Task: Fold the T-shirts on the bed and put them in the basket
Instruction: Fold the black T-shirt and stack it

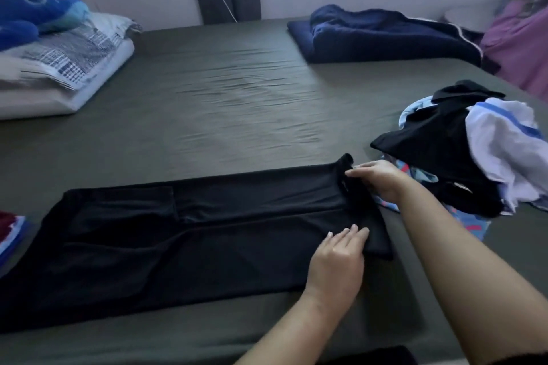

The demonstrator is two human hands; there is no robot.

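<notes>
A black T-shirt (184, 234) is laid flat on the olive bed sheet (222, 92), at about seven o'clock from the middle of the view, already narrowed into a long strip with its sides turned in. Its long axis runs roughly from eight o'clock to two o'clock, the collar end pointing toward two o'clock. The fabric is judged light, limp and slightly slippery, so it would best be taken by the two corners of one end and lifted over, since a single pinch would let it sag and unfold.

The left hand (338, 261) is pressed flat on the near collar-end corner, fingers straight and together. The right hand (376, 179) is set at the collar; its fingers seem to pinch the cloth, though this cannot be told for sure.

At three o'clock a heap of unfolded clothes (462, 151), black, white and blue, is piled. At one o'clock a navy garment (382, 35) is seen; at ten o'clock, stacked bedding (62, 68). No basket is seen.
</notes>
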